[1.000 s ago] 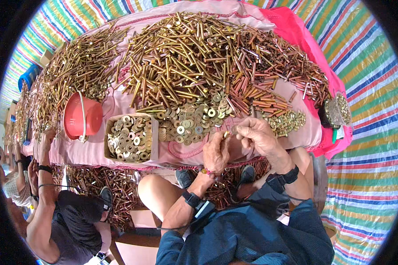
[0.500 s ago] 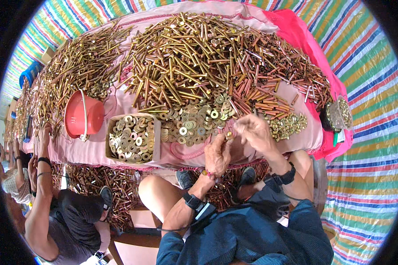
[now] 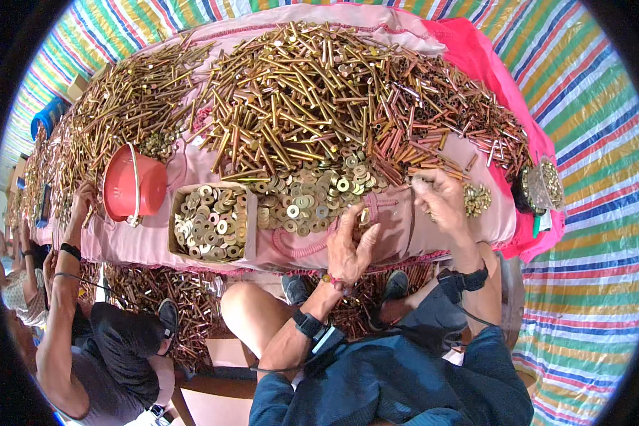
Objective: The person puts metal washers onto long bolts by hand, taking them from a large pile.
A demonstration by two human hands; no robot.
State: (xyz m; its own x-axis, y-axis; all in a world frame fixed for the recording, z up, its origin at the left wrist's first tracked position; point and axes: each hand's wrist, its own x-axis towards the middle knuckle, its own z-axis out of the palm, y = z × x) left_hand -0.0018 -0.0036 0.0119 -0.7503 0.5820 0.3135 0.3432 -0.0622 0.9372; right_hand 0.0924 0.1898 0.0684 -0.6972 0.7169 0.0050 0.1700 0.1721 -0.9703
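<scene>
Counter [image 3: 433,234] under pink cloth, heaped with long brass bolts [image 3: 298,92] and thinner copper-toned tubes [image 3: 461,121]; unchanged across the frames. Loose brass washers [image 3: 312,199] spread at near edge, just beside cardboard box [image 3: 250,227] filled with more washers. Red bucket [image 3: 131,184] left of box, tilted on its side. Another person's hand [image 3: 84,202] at far left edge of counter.

Hands no longer together near counter edge as a second ago, now apart. Right hand [image 3: 440,199] moved out to lower fringe of tube pile, fingertips pinched on a small part, too small to identify. Left hand [image 3: 348,248] at counter edge below washers, fingers loosely curled, thumb raised; a small brass piece at fingertips, grip unclear.
</scene>
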